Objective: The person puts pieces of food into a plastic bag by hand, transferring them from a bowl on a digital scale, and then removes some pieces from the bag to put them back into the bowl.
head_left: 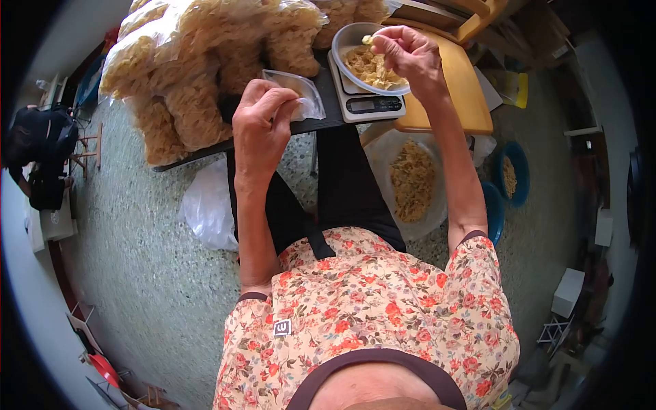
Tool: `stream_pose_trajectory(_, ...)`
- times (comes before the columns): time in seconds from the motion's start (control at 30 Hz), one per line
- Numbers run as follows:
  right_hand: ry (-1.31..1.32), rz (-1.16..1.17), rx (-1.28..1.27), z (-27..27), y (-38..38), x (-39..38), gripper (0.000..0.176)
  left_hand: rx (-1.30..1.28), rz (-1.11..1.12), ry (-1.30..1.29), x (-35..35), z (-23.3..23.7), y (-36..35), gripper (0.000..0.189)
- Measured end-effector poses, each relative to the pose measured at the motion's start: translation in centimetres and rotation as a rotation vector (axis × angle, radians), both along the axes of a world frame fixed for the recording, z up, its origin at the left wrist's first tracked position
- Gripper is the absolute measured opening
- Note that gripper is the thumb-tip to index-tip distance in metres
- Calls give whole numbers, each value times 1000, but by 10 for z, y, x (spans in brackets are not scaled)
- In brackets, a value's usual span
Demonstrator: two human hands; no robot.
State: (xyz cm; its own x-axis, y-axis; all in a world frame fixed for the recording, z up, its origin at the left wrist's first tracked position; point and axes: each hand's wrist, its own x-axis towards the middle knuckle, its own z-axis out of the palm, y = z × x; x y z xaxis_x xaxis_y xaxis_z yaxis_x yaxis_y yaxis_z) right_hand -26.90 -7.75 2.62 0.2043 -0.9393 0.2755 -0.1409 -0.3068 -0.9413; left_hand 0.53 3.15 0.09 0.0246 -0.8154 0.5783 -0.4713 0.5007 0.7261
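Floral shirt (383,294) fills the near end of view. Bowl (347,37) sits on the scale (376,107) at the table (331,113) edge, beyond the lap, partly filled with tan flakes (369,67). Right hand (413,55) above the bowl's far side, thumb and finger pinching one pale piece (369,39); contact with the rim: can't tell. Left hand (263,123) grasps the small bag (311,96) by pinch, left of the scale; contents unclear.

Doing it well, my call: pinch lightly, since flakes look brittle and could crumble. Keep wrist and fingers off the rim, or the reading could go wrong. Let the number settle before trusting it; digits too small to read here. Work right over the bowl so crumbs drop inside. Hold the small bag by its edge only, clear of the scale.

Further out: full bags (198,75) heaped on the table's left, wooden seat (447,113) right of the scale. Lower down, a clear tub (437,198) with more flakes, blue basins (523,178) beyond it, white plastic (208,208) on the floor left. Another person (44,130), far left.
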Motion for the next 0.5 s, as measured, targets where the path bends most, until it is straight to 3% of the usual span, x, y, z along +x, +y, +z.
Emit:
stream_pose_trajectory(0.2,165,95,-62,7,49,76,21,20,-2,27,-5,-1,2,14)
stream_pose_trajectory(0.37,292,98,-52,8,60,84,28,-11,41,-4,2,3,5,13)
stream_pose_trajectory(0.5,306,194,-224,4,68,82,35,-40,48,12,7,3,3,13)
